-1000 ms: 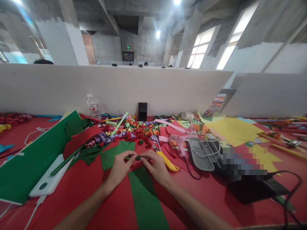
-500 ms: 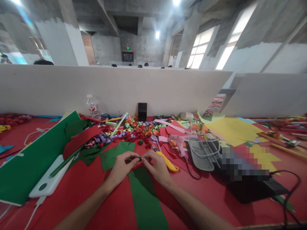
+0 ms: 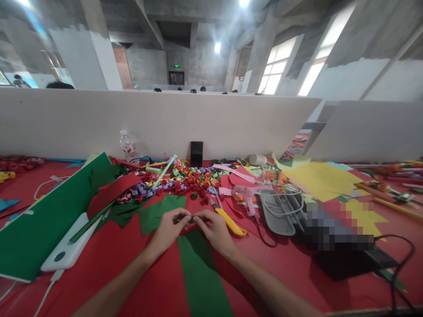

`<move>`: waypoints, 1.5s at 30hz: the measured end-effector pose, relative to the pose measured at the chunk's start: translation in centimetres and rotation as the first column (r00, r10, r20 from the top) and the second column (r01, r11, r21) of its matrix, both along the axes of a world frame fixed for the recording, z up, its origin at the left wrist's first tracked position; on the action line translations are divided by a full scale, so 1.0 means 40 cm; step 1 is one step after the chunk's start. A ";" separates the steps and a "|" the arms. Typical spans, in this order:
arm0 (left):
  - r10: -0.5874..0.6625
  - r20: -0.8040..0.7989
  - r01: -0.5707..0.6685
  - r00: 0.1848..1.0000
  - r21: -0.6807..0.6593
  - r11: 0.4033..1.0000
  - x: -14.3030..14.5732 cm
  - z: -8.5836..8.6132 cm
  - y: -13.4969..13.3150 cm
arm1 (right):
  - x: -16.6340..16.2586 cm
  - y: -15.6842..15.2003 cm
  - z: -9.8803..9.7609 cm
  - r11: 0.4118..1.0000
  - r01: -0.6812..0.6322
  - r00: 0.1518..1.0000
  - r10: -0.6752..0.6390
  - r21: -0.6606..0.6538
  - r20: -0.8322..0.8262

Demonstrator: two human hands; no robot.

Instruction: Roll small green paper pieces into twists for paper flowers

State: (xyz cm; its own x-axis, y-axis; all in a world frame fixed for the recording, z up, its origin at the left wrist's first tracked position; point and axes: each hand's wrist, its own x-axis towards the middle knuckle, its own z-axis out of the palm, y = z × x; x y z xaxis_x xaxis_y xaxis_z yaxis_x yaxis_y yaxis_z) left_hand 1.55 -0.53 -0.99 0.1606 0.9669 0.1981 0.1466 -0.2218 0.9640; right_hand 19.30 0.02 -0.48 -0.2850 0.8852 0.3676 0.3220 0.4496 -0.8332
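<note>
My left hand (image 3: 171, 228) and my right hand (image 3: 215, 229) meet over the middle of the table, thumbs and fingertips pinched close together. Between them they grip a small dark green piece of paper (image 3: 193, 216), mostly covered by the fingers. Beneath the hands a long green paper strip (image 3: 204, 279) runs toward me across the red surface. More green paper (image 3: 170, 204) lies just beyond my left hand. To the right of my right hand rests a yellow utility knife (image 3: 233, 223), apart from it.
A pink glue gun (image 3: 246, 193) lies right of centre, by a grey tray (image 3: 276, 215). Small coloured paper pieces (image 3: 190, 182) pile up along the back. On the left are a white power bank (image 3: 64, 251) and a leaning green board (image 3: 49, 220); a bottle (image 3: 127, 147) stands behind.
The fingertips of both hands have shifted very slightly around the small green paper. Nothing else on the table has visibly moved.
</note>
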 end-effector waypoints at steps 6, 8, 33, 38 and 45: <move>-0.107 0.167 0.125 0.980 -0.102 0.987 -0.015 0.002 0.008 | 0.011 0.006 0.012 0.986 -0.125 0.985 0.109 -0.114 -0.137; -0.145 0.198 0.169 0.969 -0.112 0.979 -0.019 0.008 0.006 | 0.013 0.006 0.013 0.971 -0.188 0.968 0.158 -0.147 -0.193; 0.041 0.035 -0.044 0.999 0.102 0.994 -0.012 -0.001 0.003 | 0.015 0.002 0.035 0.989 -0.126 0.990 0.130 0.073 -0.060; 0.104 -0.049 -0.092 0.993 0.194 0.977 -0.011 0.008 0.002 | 0.015 0.003 0.013 0.992 -0.077 0.997 0.075 0.099 0.018; 0.125 -0.129 -0.089 0.984 0.256 0.962 -0.012 0.025 -0.007 | 0.011 0.003 0.003 0.984 -0.074 0.997 0.070 0.163 0.029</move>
State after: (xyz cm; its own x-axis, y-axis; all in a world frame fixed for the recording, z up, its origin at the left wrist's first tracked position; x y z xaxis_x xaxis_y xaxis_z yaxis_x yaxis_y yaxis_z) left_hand 1.08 -0.79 0.02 0.1029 0.9030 0.4171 0.3142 -0.4273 0.8477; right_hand 19.74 0.15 -0.36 -0.3561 0.7903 0.4986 0.3023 0.6023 -0.7388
